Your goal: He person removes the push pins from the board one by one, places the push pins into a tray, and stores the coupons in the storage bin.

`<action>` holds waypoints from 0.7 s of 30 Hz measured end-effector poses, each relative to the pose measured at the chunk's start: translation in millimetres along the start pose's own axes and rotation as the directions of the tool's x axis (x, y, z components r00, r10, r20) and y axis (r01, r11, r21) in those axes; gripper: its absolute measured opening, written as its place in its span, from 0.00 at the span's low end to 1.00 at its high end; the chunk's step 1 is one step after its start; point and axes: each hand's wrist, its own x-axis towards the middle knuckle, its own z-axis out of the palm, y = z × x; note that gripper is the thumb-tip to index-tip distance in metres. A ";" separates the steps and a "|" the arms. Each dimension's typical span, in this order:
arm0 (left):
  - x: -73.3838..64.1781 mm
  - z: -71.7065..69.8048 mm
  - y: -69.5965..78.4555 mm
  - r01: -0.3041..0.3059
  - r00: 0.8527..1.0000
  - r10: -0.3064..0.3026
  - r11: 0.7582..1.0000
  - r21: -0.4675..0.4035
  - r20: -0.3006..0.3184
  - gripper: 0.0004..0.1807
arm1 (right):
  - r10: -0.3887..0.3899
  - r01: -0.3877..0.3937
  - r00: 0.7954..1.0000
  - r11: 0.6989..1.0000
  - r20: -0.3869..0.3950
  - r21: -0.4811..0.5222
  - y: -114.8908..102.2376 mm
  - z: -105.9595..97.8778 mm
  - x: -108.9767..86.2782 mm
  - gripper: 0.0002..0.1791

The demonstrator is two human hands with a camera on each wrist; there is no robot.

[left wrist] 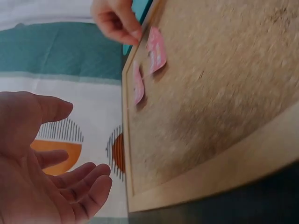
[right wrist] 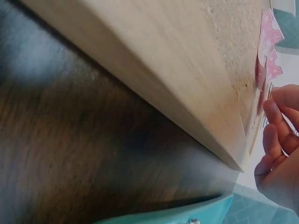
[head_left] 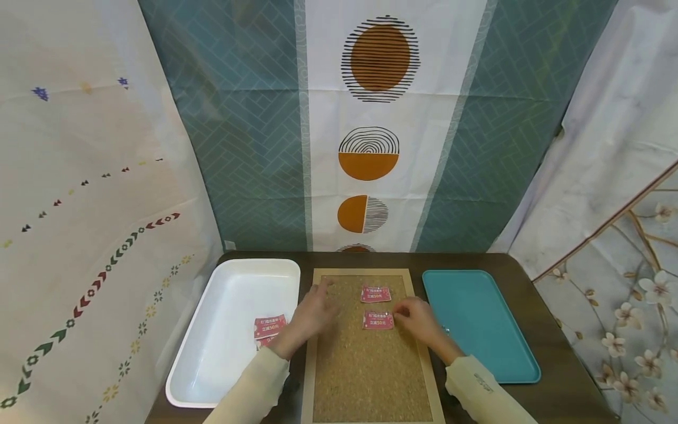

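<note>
Two coupons, pink-red, printed in white and yellow with a "50" legible: upper coupon and lower coupon, one above the other on the upper part of a cork board with pale wooden frame; corners slightly lifted.
Right hand: just beside the lower coupon's right end, over the frame; fingers curled, thumb and forefinger drawn together; whether anything is pinched cannot be told.
Left hand: at the board's upper left, apart from the coupons; fingers spread, palm bare.
White tray, left of the board: further coupons, overlapping.
Teal tray, right: small shiny pieces near its left edge, too small to identify.
Dark wooden table, beneath all.
Green-and-white curtain, behind, with orange circle motifs.
</note>
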 end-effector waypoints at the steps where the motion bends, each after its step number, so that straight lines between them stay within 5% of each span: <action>1: -1.1 4.2 0.0 -0.005 1.000 0.005 1.000 -0.004 0.004 0.35 | 0.004 -0.004 1.000 1.000 0.000 0.006 0.1 1.6 0.0 0.04; 9: -9.6 33.1 1.6 -0.042 0.997 0.045 0.998 -0.048 0.063 0.34 | 0.006 -0.005 1.000 1.000 -0.009 0.020 1.3 9.5 2.1 0.05; 15: -7.7 47.5 8.6 -0.025 0.997 0.029 0.998 -0.060 0.073 0.35 | 0.014 -0.014 1.000 1.000 -0.004 0.015 2.9 13.5 5.0 0.05; 21: -2.0 57.8 11.5 0.022 0.994 -0.009 0.992 -0.121 0.107 0.35 | -0.059 0.059 0.998 0.998 0.003 -0.003 1.8 16.1 9.9 0.05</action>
